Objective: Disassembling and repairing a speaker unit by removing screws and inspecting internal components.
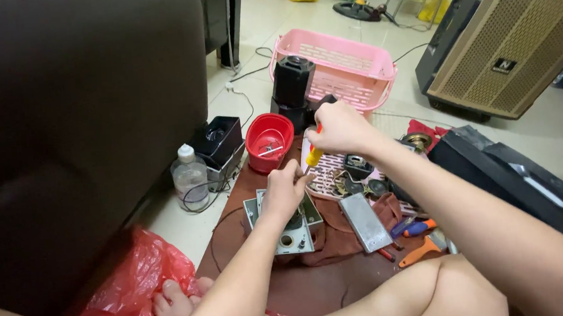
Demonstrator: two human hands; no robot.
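While both forearms reach forward over a brown cloth (pixel 316 281) on the pale tiled floor, the scene reads as follows.

Right hand: the right hand (pixel 340 129) is curled into a fist, fingers pressed together around a screwdriver (pixel 314 154) with a smooth yellow-and-red plastic handle, held point down.

Left hand: the left hand (pixel 285 191) lies palm down, fingers loosely together, on a flat grey metal electrical unit (pixel 285 227) with square corners and round sockets on its face.

Screwdriver's place: just above the left hand's fingertips, at the edge of a pink slotted plastic tray (pixel 325 168).

Tray contents: small dark metal and plastic parts, too small to tell apart.

Beside the unit: a dull, rectangular metal plate (pixel 365 222), and loose tools with orange and blue handles (pixel 413 229).

Further off: a glossy round red plastic bowl (pixel 269 140), a matte black blocky appliance base (pixel 294 88), a pink latticed plastic basket (pixel 348 67), a clear bottle (pixel 190 176) with a white cap.

Near the foot: a crinkled red plastic bag (pixel 129 287).
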